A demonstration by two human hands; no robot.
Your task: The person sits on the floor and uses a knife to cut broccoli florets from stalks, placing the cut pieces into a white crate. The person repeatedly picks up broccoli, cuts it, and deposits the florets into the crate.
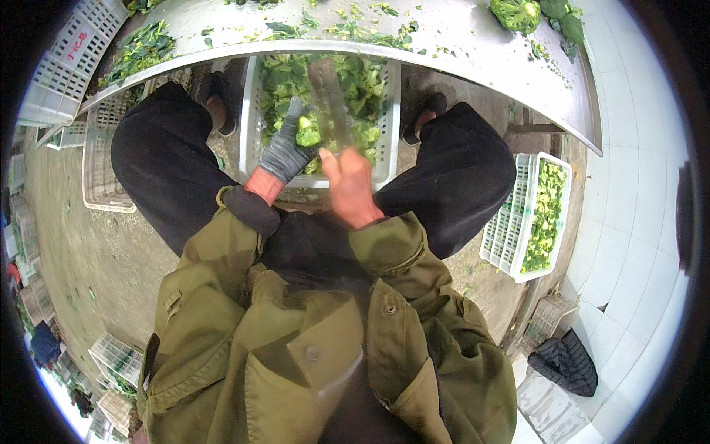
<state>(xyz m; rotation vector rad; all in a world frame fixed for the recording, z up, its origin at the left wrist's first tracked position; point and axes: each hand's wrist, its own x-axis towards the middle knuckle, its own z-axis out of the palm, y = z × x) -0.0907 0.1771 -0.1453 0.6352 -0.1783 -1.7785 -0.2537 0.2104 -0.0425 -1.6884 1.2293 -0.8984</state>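
Observation:
My left hand (287,150), in a grey knit glove, grips a small green broccoli floret (308,135) above a white perforated crate (388,148) full of cut broccoli (288,85). My right hand (346,174) is bare and closed around a wide dark knife (329,100), whose blade is motion-blurred and points away from me, just right of the held floret. The crate sits between my legs, partly under a steel table edge.
The steel table (451,41) carries broccoli heads (515,12) and scattered trimmings. Stacked crates with small pieces (545,214) stand at right beside a tiled wall (629,222). Other crates (72,52) line the left side; a dark quilted garment (566,362) lies lower right.

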